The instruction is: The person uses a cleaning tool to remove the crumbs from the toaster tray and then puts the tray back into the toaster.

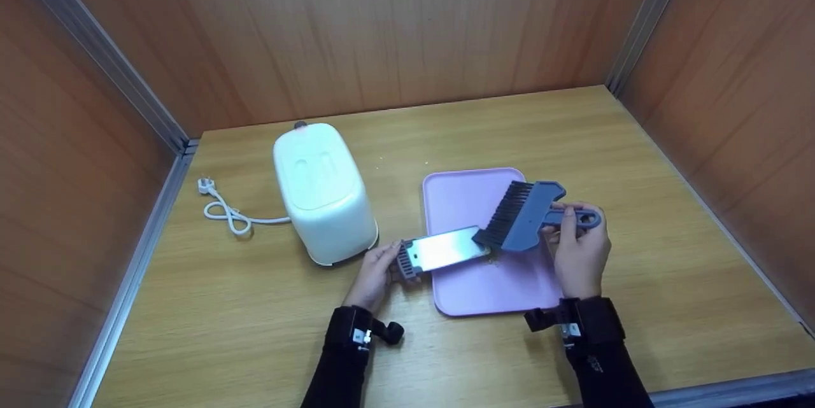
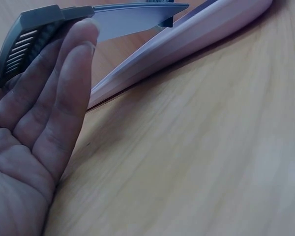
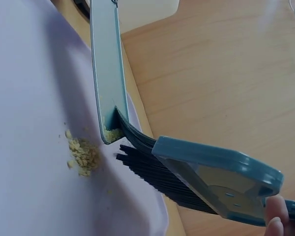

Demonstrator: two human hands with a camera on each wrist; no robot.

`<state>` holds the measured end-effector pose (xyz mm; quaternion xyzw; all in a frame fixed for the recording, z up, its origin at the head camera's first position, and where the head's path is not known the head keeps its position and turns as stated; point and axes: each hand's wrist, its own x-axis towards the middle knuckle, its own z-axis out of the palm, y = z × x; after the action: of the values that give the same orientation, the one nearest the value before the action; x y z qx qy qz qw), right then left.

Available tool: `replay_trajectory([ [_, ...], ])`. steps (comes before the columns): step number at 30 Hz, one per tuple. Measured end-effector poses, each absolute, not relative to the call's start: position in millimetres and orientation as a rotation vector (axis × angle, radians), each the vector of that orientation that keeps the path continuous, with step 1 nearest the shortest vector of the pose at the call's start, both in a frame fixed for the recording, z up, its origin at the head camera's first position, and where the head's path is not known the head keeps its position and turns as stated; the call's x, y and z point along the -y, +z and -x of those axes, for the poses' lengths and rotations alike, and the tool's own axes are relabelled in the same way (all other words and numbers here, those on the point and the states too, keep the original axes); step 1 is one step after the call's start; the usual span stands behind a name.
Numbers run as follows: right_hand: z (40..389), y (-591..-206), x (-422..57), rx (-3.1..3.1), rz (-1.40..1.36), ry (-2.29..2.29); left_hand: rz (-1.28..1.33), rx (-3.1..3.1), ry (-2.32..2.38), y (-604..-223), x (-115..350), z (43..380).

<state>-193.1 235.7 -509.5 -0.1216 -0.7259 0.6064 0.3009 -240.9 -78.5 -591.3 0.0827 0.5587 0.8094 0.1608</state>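
My left hand (image 1: 374, 275) grips the grey slotted end of a shiny metal crumb tray (image 1: 446, 249), which reaches out over a lilac tray (image 1: 468, 196). My right hand (image 1: 582, 256) holds a blue-grey brush (image 1: 530, 225) by its looped handle. Its dark bristles (image 3: 162, 179) touch the far end of the crumb tray, where yellowish crumbs gather in the corner. A small heap of crumbs (image 3: 83, 156) lies on the lilac tray below. In the left wrist view, fingers (image 2: 64, 93) support the slotted end from beneath.
A white toaster (image 1: 328, 198) with a smooth covered top stands left of the lilac tray. Its white cord and plug (image 1: 207, 186) lie on the wooden table to the left. A few crumbs dot the table behind. Wooden panels enclose the back and sides.
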Motion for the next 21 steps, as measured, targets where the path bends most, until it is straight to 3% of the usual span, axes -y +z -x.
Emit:
replay_trajectory([
  [21,188.0,-504.3,-238.9,2.015,0.349,1.515,-0.256,-1.584,2.335,-590.3,78.1,240.8],
])
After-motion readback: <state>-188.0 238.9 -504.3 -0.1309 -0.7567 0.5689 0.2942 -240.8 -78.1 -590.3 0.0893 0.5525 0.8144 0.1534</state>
